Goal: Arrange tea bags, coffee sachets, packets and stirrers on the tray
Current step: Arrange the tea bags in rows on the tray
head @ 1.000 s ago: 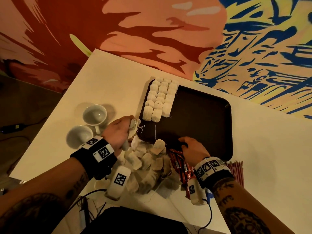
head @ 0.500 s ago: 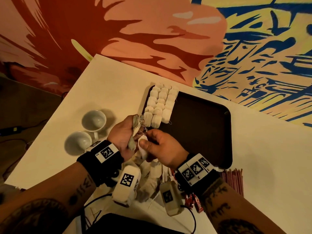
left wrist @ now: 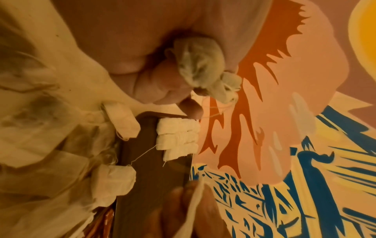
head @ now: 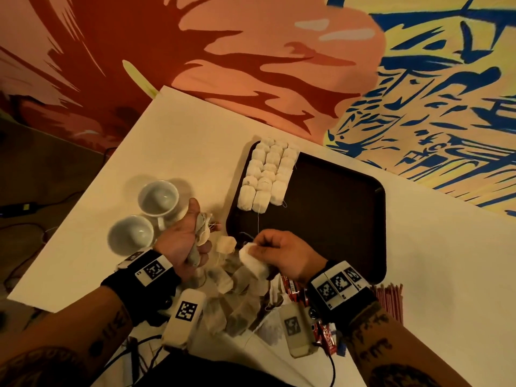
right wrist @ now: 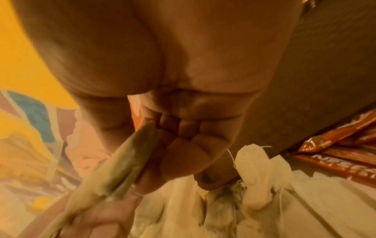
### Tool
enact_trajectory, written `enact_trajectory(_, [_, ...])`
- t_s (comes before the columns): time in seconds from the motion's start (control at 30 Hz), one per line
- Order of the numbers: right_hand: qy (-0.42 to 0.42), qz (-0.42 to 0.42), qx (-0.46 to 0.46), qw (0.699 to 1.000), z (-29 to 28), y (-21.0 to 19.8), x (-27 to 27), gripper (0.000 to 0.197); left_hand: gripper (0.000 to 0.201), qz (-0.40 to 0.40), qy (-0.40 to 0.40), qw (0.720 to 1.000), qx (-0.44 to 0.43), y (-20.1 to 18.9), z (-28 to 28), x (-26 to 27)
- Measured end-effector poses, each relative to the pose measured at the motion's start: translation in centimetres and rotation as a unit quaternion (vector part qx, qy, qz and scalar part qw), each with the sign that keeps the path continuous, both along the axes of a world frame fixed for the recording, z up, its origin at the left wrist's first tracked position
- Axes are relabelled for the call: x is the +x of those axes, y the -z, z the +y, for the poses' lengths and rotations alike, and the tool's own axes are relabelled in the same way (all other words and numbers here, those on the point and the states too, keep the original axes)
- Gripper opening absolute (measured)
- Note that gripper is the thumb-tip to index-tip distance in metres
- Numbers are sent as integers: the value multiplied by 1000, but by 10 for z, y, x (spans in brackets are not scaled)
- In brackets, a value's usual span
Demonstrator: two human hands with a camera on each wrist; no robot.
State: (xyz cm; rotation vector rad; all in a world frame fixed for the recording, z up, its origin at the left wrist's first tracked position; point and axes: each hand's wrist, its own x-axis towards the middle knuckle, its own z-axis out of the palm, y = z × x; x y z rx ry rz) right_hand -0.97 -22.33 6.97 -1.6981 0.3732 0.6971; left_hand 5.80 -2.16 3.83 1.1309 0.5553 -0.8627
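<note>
A dark tray [head: 335, 208] lies on the white table, with neat rows of white tea bags [head: 268, 177] along its left end. My left hand [head: 199, 237] grips a bunch of tea bags [head: 203, 233] just left of the tray's near corner; the bunch [left wrist: 200, 64] also shows in the left wrist view. My right hand [head: 255, 248] pinches a single tea bag [head: 251, 262] over the tray's front edge; in the right wrist view this bag [right wrist: 122, 161] sticks out between thumb and fingers. A loose pile of tea bags [head: 237, 300] lies below both hands.
Two white cups [head: 157, 198] [head: 131, 234] stand left of my left hand. Red coffee sachets [head: 296, 291] lie under my right wrist, and red stirrers [head: 388, 300] lie right of it. A painted wall runs behind the table.
My right hand left the tray's front edge, met my left hand, and now has drawn back right with one tea bag. My left hand rose slightly with its bunch.
</note>
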Motion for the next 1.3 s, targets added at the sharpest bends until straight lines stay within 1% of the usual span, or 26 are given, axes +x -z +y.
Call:
enact_trajectory(0.1, [84, -37, -3, 996, -9, -6, 3, 13, 61, -11, 12, 1000, -8, -6, 0, 3])
enact_trajectory(0.2, [136, -83, 8, 987, -11, -14, 7, 11, 53, -15, 8, 1000, 0, -9, -11, 6])
enact_trajectory(0.27, [172, -105, 33, 979, -10, -16, 10, 6, 36, -23, -9, 1000, 9, -12, -20, 7])
enact_trajectory(0.3, [188, -113, 42, 975, -9, -15, 11, 3, 30, -40, -9, 999, 36, -12, -23, 7])
enact_trajectory(0.33, [200, -119, 45, 972, -10, -15, 12, 2, 27, -68, 8, 994, 82, -11, -25, 7])
enact_trajectory(0.37, [206, -124, 46, 970, -11, -14, 12, 2, 26, -104, 37, 985, 136, -8, -25, 6])
enact_trajectory(0.4, [208, -126, 46, 969, -12, -12, 12, 3, 26, -143, 76, 968, 190, -4, -24, 5])
enact_trajectory(0.47, [207, -129, 47, 969, -13, -10, 11, 5, 25, -203, 187, 922, 271, 6, -18, 2])
enact_trajectory(0.5, [204, -128, 41, 970, -14, -8, 9, 6, 24, -210, 238, 901, 296, 11, -16, 0])
enact_trajectory(0.53, [200, -124, 31, 971, -15, -7, 7, 6, 22, -204, 269, 888, 312, 15, -15, -1])
enact_trajectory(0.6, [191, -113, 19, 975, -16, -5, 2, 8, 21, -187, 292, 875, 338, 19, -14, -3])
enact_trajectory(0.63, [191, -107, 20, 975, -17, -4, -1, 9, 22, -179, 291, 875, 344, 20, -14, -3])
enact_trajectory(0.67, [192, -104, 23, 976, -17, -3, -2, 11, 24, -165, 280, 883, 340, 22, -14, -4])
enact_trajectory(0.73, [194, -99, 27, 976, -17, 1, -5, 12, 26, -126, 237, 914, 305, 24, -15, -4])
enact_trajectory(0.77, [196, -96, 27, 976, -17, 4, -5, 12, 24, -117, 222, 923, 292, 24, -15, -4])
enact_trajectory(0.8, [198, -92, 26, 975, -17, 6, -5, 11, 21, -119, 221, 923, 291, 25, -15, -4])
enact_trajectory(0.87, [209, -89, 21, 974, -18, 11, -5, 6, 18, -149, 237, 909, 310, 26, -17, -5])
enact_trajectory(0.93, [223, -97, 8, 970, -18, 16, -2, 7, 23, -183, 222, 905, 314, 25, -21, -6])
enact_trajectory(1.0, [237, -120, -9, 964, -18, 21, 2, 13, 19, -224, 197, 911, 285, 21, -30, -7])
enact_trajectory(1.07, [249, -146, -19, 957, -17, 25, 6, 19, 11, -260, 196, 918, 227, 11, -41, -8])
enact_trajectory(1.13, [261, -151, -10, 953, -15, 25, 11, 18, 16, -283, 205, 919, 182, 4, -50, -8])
enact_trajectory(1.17, [267, -151, 1, 952, -14, 24, 12, 17, 16, -291, 208, 917, 179, 2, -55, -7])
enact_trajectory(1.27, [270, -155, 2, 950, -18, 24, 15, 14, 8, -301, 230, 898, 224, 3, -62, 0])
enact_trajectory(1.3, [261, -158, -5, 952, -21, 26, 16, 14, 8, -305, 243, 889, 240, 4, -64, 3])
